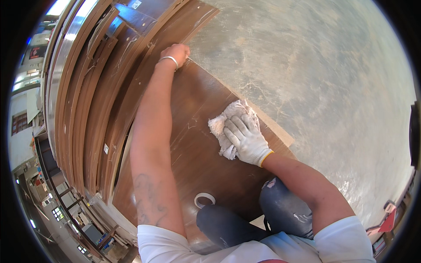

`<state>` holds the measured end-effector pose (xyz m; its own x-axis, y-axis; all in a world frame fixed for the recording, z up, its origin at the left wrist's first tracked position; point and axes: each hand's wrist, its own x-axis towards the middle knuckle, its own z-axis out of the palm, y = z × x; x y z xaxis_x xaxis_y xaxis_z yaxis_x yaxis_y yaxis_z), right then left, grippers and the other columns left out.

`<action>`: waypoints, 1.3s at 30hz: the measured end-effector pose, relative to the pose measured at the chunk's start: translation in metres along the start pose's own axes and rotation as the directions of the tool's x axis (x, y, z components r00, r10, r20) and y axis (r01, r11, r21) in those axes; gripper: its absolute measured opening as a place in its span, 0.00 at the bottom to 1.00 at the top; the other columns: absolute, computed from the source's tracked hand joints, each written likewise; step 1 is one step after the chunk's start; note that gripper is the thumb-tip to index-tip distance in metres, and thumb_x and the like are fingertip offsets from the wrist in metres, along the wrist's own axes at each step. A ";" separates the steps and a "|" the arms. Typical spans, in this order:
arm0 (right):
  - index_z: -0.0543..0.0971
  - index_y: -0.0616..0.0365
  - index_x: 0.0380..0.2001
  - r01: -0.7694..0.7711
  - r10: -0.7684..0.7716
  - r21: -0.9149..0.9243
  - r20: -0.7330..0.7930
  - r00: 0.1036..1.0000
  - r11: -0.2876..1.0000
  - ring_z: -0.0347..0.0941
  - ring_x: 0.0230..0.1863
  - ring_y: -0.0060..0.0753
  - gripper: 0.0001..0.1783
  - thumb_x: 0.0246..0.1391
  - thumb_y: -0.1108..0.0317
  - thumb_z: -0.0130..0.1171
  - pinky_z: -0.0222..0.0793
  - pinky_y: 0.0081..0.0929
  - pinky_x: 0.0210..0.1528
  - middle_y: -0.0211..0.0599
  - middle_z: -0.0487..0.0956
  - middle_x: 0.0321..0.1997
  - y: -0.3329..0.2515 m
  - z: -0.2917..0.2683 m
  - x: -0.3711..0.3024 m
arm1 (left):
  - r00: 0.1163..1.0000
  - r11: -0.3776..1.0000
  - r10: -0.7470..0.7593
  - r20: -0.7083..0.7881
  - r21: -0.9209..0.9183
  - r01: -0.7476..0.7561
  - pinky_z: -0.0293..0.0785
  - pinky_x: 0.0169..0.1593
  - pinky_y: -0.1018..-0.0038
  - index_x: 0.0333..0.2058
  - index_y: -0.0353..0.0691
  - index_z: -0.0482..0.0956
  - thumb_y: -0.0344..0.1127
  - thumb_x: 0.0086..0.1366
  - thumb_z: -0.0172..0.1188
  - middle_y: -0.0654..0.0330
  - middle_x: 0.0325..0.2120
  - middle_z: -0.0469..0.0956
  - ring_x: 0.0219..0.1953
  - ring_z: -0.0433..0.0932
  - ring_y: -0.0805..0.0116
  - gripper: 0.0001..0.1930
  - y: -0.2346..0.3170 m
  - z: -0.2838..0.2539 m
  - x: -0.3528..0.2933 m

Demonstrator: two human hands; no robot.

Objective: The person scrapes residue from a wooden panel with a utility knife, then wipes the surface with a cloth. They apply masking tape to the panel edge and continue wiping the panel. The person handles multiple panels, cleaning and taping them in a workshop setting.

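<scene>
A brown wood-grain panel (193, 131) lies flat in front of my knees. My left hand (177, 53), bare and with a pale band at the wrist, is closed at the panel's far edge, its fingers curled over and partly hidden. On the panel's right part, my right hand (247, 139), in a white knit glove with a yellow cuff, presses a crumpled whitish rag (224, 127) against the surface. The gloved fingers lie over the rag, which bunches out around them. Close to my left knee, a roll of white tape (204, 200) rests on the panel.
Several brown panels (94, 101) stand on edge in a leaning row at the left. A strip of lighter board (274, 127) shows along the panel's right edge. Grey concrete floor (333, 87) stretches to the right. A red object (388, 221) sits at the far lower right.
</scene>
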<state>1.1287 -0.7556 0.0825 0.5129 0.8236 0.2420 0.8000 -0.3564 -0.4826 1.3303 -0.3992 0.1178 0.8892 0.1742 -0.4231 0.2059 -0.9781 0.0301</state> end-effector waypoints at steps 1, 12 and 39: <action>0.78 0.65 0.57 -0.003 0.003 0.003 -0.002 1.000 1.000 0.66 0.73 0.54 0.31 0.48 0.66 0.61 0.53 0.60 0.78 0.50 0.76 0.67 0.000 0.001 0.000 | 1.000 1.000 0.015 -0.005 -0.005 -0.015 0.77 0.56 0.54 0.41 0.52 0.86 0.35 0.69 0.65 0.52 0.44 0.86 0.52 0.83 0.48 0.04 -0.002 -0.002 0.001; 0.77 0.63 0.61 -0.016 0.016 0.011 0.013 1.000 1.000 0.66 0.74 0.51 0.35 0.46 0.64 0.62 0.51 0.58 0.80 0.47 0.76 0.69 0.003 0.002 -0.002 | 0.982 0.979 0.182 -0.045 0.098 -0.177 0.76 0.48 0.53 0.33 0.44 0.79 0.28 0.66 0.58 0.50 0.39 0.84 0.46 0.82 0.43 0.03 -0.003 0.002 0.008; 0.79 0.67 0.56 0.005 -0.003 0.028 -0.055 0.999 1.000 0.68 0.73 0.52 0.31 0.46 0.65 0.61 0.54 0.56 0.79 0.48 0.78 0.64 0.004 -0.001 0.000 | 0.942 0.825 0.329 -0.070 0.507 -0.250 0.81 0.47 0.51 0.35 0.42 0.87 0.31 0.66 0.58 0.47 0.38 0.87 0.44 0.86 0.44 0.08 -0.001 0.003 0.007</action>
<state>1.1317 -0.7573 0.0813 0.5266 0.7994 0.2892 0.7935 -0.3402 -0.5046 1.3348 -0.3971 0.1119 0.9339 -0.1494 -0.3248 -0.2596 -0.9081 -0.3286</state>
